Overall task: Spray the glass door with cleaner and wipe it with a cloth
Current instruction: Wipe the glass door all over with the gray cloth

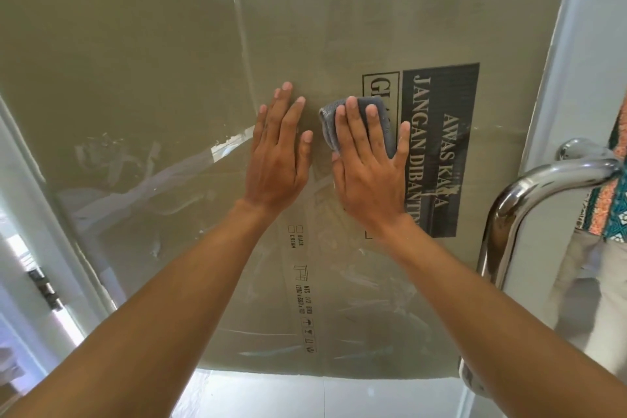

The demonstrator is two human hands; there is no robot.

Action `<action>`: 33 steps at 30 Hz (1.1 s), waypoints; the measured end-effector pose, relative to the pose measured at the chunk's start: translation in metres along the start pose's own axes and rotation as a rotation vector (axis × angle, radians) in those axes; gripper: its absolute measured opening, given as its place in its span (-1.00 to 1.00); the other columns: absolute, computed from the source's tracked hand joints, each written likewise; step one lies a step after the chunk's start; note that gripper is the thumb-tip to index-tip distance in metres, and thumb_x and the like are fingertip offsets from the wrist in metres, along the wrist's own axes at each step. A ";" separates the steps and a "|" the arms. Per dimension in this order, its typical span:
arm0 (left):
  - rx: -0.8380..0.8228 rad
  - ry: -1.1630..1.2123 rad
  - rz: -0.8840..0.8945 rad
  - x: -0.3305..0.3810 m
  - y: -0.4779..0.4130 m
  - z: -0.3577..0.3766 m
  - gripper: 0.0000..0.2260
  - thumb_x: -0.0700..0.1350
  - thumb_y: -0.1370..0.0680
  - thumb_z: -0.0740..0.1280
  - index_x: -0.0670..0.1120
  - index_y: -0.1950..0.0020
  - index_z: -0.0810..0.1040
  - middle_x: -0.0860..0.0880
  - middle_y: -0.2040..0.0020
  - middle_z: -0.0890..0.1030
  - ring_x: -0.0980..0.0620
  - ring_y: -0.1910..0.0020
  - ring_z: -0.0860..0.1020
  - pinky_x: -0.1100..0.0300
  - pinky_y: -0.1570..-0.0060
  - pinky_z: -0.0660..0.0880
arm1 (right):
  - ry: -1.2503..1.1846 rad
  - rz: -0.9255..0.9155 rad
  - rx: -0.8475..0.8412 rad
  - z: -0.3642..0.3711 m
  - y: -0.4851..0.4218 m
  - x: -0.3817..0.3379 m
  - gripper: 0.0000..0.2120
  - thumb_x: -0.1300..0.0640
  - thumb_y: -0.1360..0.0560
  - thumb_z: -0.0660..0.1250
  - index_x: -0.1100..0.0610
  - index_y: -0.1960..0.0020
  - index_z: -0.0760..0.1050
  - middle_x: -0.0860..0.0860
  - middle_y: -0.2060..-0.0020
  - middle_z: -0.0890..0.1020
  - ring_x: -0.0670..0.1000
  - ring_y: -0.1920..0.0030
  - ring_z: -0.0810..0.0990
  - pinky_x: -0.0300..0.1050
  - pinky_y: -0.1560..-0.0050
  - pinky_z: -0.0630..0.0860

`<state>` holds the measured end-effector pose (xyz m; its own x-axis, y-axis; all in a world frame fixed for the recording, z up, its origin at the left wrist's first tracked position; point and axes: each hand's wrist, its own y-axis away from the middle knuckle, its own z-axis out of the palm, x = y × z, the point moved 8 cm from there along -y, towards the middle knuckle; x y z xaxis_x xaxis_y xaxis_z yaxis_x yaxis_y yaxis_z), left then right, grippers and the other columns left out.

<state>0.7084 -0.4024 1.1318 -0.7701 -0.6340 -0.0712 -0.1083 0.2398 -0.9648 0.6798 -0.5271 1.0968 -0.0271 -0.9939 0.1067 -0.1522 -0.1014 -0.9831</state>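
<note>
1. The streaked glass door (163, 187) fills the view, with printed cardboard (373, 10) behind it.
2. A chrome handle (529, 193) curves at its right edge.
3. The left hand (278, 159) lies flat on the glass, fingers straight.
4. The right hand (369, 173), fingers spread, presses the grey cloth (327, 127) against the glass.

Left hand (279, 153) flat on glass door (135, 95), right hand (368, 159) pressing grey cloth (373, 105) (folded) beside it

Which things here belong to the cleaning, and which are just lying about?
In the job: glass door; grey cloth; right hand, pressing the cloth flat on the glass; left hand, flat on the glass.
Just there: cardboard box behind the glass; chrome door handle.
</note>
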 end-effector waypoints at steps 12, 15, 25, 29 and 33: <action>0.056 0.243 -0.039 -0.015 0.004 -0.008 -0.64 -0.26 -0.65 0.13 -0.36 -0.42 0.30 -0.33 -0.49 0.22 -0.16 -0.52 0.19 0.08 -0.48 0.20 | 0.007 0.141 0.051 -0.006 -0.065 -0.007 -0.51 0.08 -0.66 0.06 0.15 -0.57 0.16 0.08 -0.54 0.24 0.13 -0.54 0.19 0.34 -0.47 0.00; 0.075 0.262 -0.039 -0.015 0.005 -0.008 -0.65 -0.27 -0.64 0.12 -0.37 -0.42 0.30 -0.34 -0.48 0.22 -0.17 -0.51 0.20 0.09 -0.49 0.18 | 0.020 0.069 0.059 -0.003 -0.054 -0.014 -0.53 0.08 -0.67 0.07 0.15 -0.55 0.19 0.08 -0.52 0.28 0.12 -0.52 0.23 0.35 -0.46 0.07; 0.141 -0.107 -0.069 -0.042 0.016 -0.021 -0.62 -0.15 -0.65 0.13 -0.26 -0.44 0.35 -0.24 -0.47 0.33 -0.20 -0.50 0.23 -0.19 -0.48 0.09 | 0.063 -0.179 -0.038 0.012 0.020 -0.035 -0.43 0.06 -0.61 0.25 0.11 -0.56 0.17 0.04 -0.53 0.24 0.03 -0.52 0.12 0.36 -0.42 0.15; 0.115 -0.107 -0.052 -0.050 0.019 -0.023 -0.61 -0.15 -0.65 0.12 -0.26 -0.45 0.35 -0.23 -0.48 0.32 -0.16 -0.50 0.22 -0.16 -0.49 0.10 | 0.064 -0.065 -0.036 0.008 -0.009 -0.034 -0.48 0.04 -0.65 0.14 0.14 -0.56 0.16 0.08 -0.53 0.27 0.08 -0.54 0.16 0.39 -0.43 0.10; 0.122 -0.012 -0.081 -0.054 0.016 -0.026 -0.62 -0.17 -0.65 0.10 -0.28 -0.43 0.36 -0.24 -0.47 0.33 -0.15 -0.50 0.24 -0.16 -0.49 0.11 | 0.077 0.104 0.027 0.000 -0.076 -0.029 -0.50 0.01 -0.67 -0.03 0.14 -0.57 0.13 0.08 -0.55 0.22 0.12 -0.55 0.16 0.34 -0.46 0.01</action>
<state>0.7319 -0.3452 1.1263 -0.7540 -0.6568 0.0055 -0.0920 0.0973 -0.9910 0.6924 -0.4903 1.1686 -0.1171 -0.9930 0.0145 -0.1184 -0.0005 -0.9930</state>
